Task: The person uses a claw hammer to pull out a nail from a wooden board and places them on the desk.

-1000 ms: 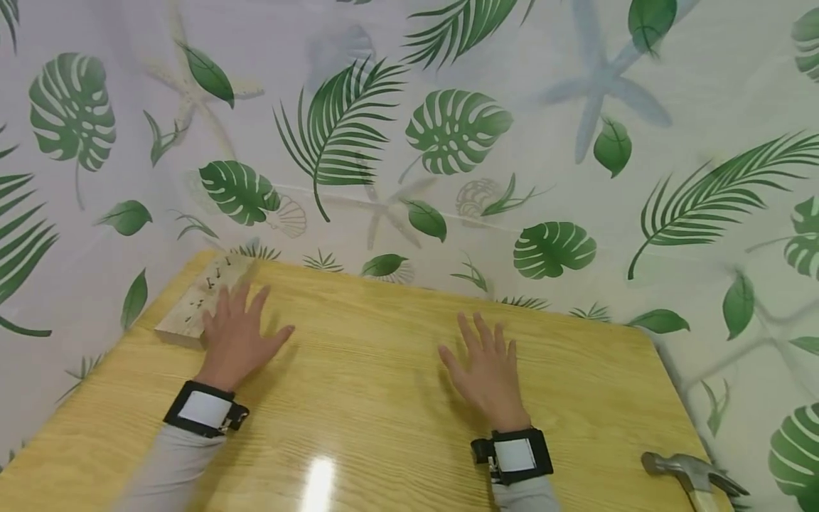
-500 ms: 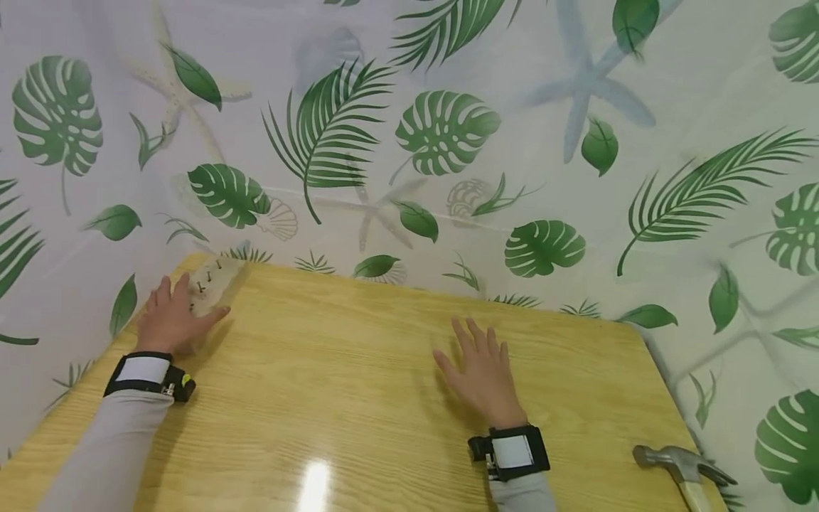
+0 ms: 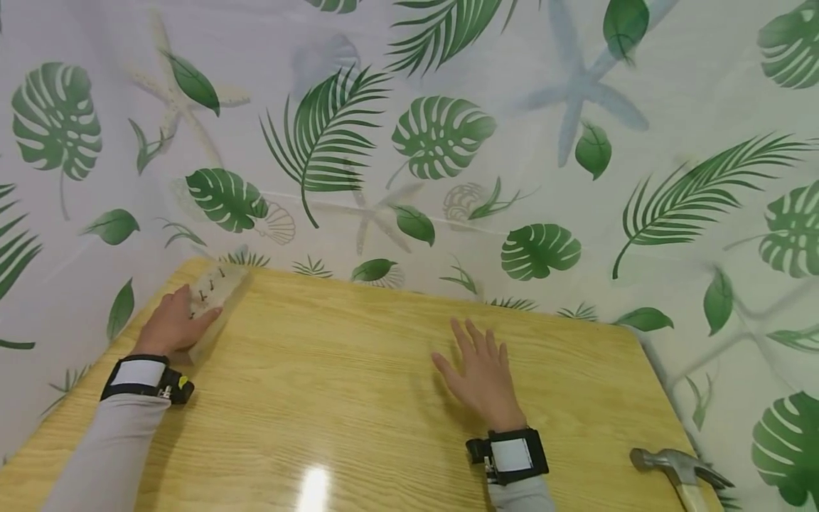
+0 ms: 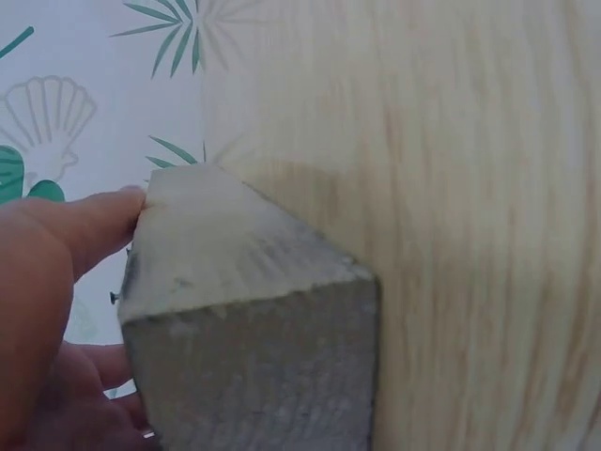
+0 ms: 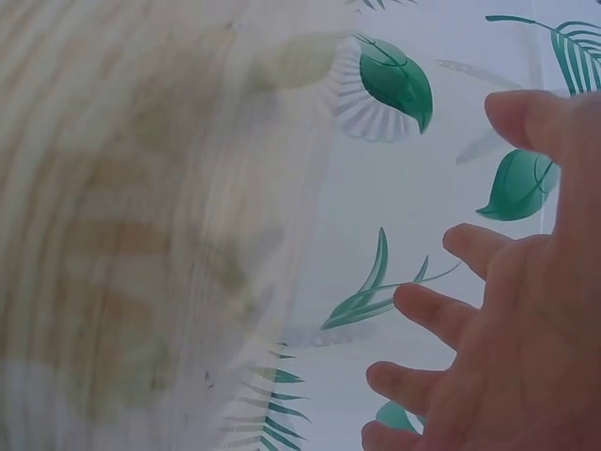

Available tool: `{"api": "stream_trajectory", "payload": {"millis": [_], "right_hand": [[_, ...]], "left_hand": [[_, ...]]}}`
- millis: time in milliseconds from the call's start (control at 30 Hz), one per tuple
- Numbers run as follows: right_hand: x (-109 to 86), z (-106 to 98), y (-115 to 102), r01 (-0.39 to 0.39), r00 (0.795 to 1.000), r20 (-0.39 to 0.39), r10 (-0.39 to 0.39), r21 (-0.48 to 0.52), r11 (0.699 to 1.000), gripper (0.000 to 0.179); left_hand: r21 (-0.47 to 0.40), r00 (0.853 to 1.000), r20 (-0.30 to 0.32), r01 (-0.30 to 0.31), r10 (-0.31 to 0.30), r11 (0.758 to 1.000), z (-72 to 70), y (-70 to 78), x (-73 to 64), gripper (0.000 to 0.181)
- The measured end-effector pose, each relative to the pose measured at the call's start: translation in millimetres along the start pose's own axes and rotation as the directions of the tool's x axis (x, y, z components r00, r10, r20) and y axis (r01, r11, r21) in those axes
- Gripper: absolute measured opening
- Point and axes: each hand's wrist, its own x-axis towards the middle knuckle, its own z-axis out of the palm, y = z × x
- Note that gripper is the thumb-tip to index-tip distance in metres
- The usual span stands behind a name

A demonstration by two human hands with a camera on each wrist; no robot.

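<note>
A pale wooden block [image 3: 227, 288] with several nails [image 3: 212, 284] standing in its top lies at the table's far left corner. My left hand [image 3: 169, 323] holds the block's near part, thumb along the right side and fingers over the top; its near end is partly hidden by the hand. From the left wrist, the block's sawn end [image 4: 254, 376] faces the camera and the thumb [image 4: 108, 221] meets its edge. My right hand [image 3: 483, 373] hovers over the middle right of the table, palm down, fingers spread, holding nothing.
A claw hammer [image 3: 681, 466] with a light handle lies at the table's right edge, its handle cut off by the frame. The yellow wood-grain table [image 3: 333, 370] ends at a leaf-patterned cloth [image 3: 358, 43] behind and at both sides.
My left hand has moved left from above the block, and its spread fingers have closed round the block's near part. The right hand has hardly moved; the head view has shifted slightly.
</note>
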Motion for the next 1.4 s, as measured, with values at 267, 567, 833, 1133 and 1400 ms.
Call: {"api": "stream_trajectory", "payload": {"millis": [267,567,833,1133,1400], "right_hand": [[-2.8,-2,-6,0.021,1.000,0.018,-0.021,0.004,1.000,0.080],[-2.1,-9,-7,0.029,0.999,0.022,-0.028,-0.026,0.999,0.078],[-2.6,-8,-5,0.021,0.999,0.036,-0.020,-0.014,1.000,0.078],[-4.0,-11,-3,0.002,0.999,0.049,-0.002,-0.004,1.000,0.074],[-3.0,-10,-1,-0.004,0.998,0.056,0.004,-0.002,1.000,0.071]], "left_hand": [[0.019,0.991,0.080,-0.105,0.103,0.994,5.4,12.8,-4.6,0.102],[-0.020,0.963,0.170,-0.211,0.211,0.977,25.2,50.7,-21.4,0.096],[-0.009,0.949,0.160,-0.273,0.270,0.962,49.1,85.3,-34.4,0.095],[-0.074,0.902,0.196,-0.378,0.385,0.923,62.7,122.9,-52.5,0.090],[-0.172,0.879,0.251,-0.372,0.406,0.912,76.7,152.1,-60.3,0.080]]}}
